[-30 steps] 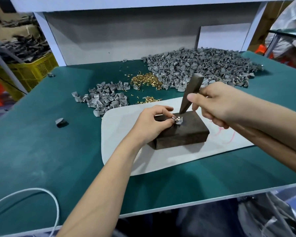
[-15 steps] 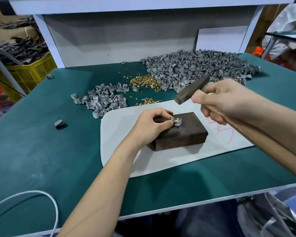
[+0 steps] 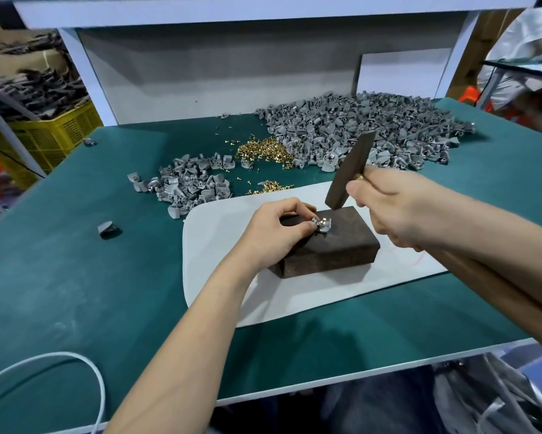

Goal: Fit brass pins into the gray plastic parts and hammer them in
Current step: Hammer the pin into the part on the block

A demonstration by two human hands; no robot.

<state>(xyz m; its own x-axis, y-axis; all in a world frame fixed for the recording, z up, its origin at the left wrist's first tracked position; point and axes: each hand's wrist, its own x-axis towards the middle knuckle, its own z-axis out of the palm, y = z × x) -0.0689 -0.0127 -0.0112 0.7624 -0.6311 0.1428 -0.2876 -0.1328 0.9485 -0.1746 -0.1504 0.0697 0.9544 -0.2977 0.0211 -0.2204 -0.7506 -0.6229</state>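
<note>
A small gray plastic part with a pin in it lies on top of a dark block. My left hand pinches the part's left side and rests on the block. My right hand grips a hammer; its dark head points down, with the striking end just above the block, slightly right of the part. A heap of brass pins lies behind the mat, with a smaller cluster of pins nearer. A big pile of gray parts fills the back right.
The block stands on a white mat on the green table. A smaller pile of gray parts lies at the left, one stray part further left. A white cable loops at the front left. A yellow crate stands beyond the table.
The hammer head was down at the part, rose and tipped sideways, and now has swung back down to just above the block. My left hand kept its pinch on the part.
</note>
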